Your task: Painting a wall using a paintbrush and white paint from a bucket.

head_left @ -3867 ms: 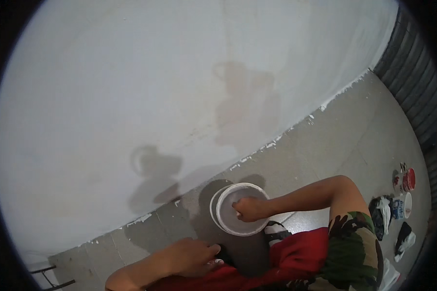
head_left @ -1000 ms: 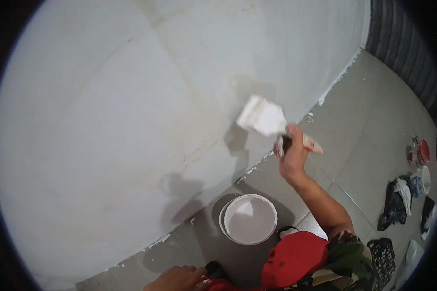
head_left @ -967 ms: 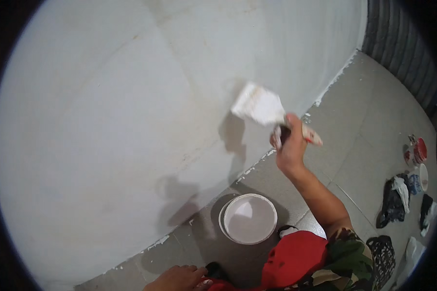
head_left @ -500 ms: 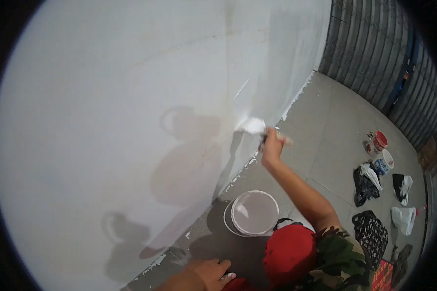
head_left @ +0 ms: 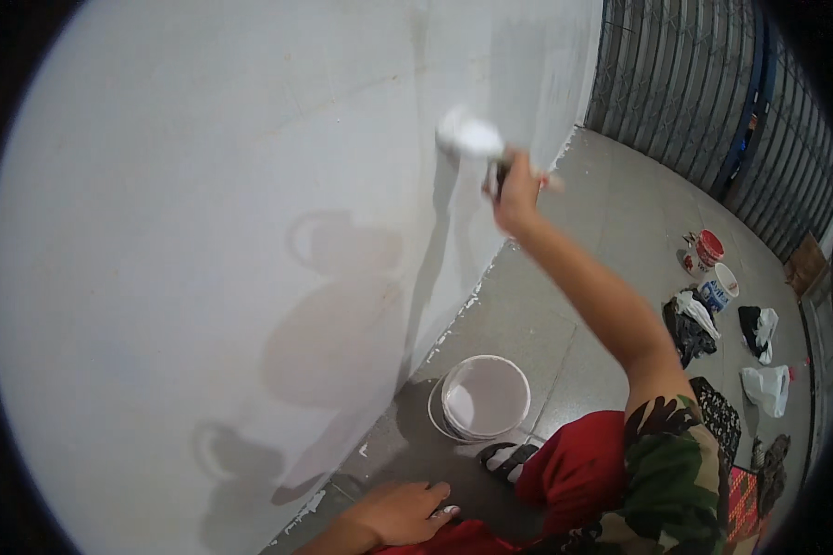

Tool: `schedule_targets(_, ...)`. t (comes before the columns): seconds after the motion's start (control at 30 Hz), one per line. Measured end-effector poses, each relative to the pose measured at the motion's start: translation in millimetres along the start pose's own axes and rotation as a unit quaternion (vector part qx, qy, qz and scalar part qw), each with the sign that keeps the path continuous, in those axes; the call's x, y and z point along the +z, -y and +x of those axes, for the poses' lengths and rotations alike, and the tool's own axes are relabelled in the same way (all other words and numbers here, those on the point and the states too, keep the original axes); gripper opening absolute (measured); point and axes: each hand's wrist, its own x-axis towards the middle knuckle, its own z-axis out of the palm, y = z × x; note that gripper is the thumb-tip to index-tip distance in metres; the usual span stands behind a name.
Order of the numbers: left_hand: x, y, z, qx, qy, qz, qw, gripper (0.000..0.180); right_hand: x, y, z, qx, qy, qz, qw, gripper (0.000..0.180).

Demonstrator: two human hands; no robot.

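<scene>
My right hand [head_left: 516,196] is wrapped around the handle of a paintbrush [head_left: 472,137]. The brush head, coated in white paint and a little blurred, meets the wall [head_left: 204,185]. My left hand [head_left: 403,511] lies over my red-clad knee with its fingers stretched out, holding nothing; a white smear shows near a fingertip. Between my body and the wall's foot stands a white bucket [head_left: 487,398] on the floor, its handle hanging down on the wall side. White residue coats the inside of the bucket.
On the floor at right stand a red-rimmed bucket [head_left: 709,245] and a blue-and-white tub [head_left: 720,285]. Black and white plastic bags [head_left: 690,324] lie nearby, with another white bag [head_left: 766,388]. A ribbed metal shutter [head_left: 676,92] closes the far end. My sandalled foot [head_left: 507,458] is beside the white bucket.
My right hand has carried the brush upward along the wall, away from the floor edge. The view has shifted a little, and my foot shows more. My left hand stays near my knee.
</scene>
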Motion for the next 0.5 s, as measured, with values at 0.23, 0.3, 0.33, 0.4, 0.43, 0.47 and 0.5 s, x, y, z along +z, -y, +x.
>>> schedule_targets(0.23,2.8,-3.0,-9.7,-0.075,0.034,-0.045,0.996,0.054,-100.3,-99.4,-72.7,0.164,-0.131,-0.166,0.964,0.027)
schedule_targets(0.3,-3.6,-12.4,-13.2,-0.097,0.029,-0.055,0.993,0.054,-65.0,-68.4,-77.3,0.157,-0.118,-0.150,0.969,0.026)
schedule_targets(0.33,-6.7,-16.2,-14.8,-0.116,0.032,-0.063,0.991,0.053,-32.1,-37.6,-70.6,0.122,-0.113,-0.150,0.975,0.026)
schedule_targets(0.4,-7.9,-17.6,-14.7,-0.115,0.029,-0.063,0.991,0.053,14.6,19.9,-43.9,0.034,-0.074,-0.091,0.993,0.024)
schedule_targets(0.43,-7.6,-16.8,-14.7,-0.113,0.027,-0.067,0.991,0.052,37.2,50.7,-28.8,0.005,-0.010,-0.065,0.998,0.023)
schedule_targets(0.47,-7.1,-14.6,-13.8,-0.116,0.026,-0.068,0.991,0.052,69.6,83.9,-25.7,-0.028,0.024,-0.053,0.998,0.023)
schedule_targets(0.5,-5.2,-12.4,-12.0,-0.100,0.022,-0.055,0.993,0.050,91.5,109.0,-15.0,-0.040,0.065,-0.034,0.997,0.023)
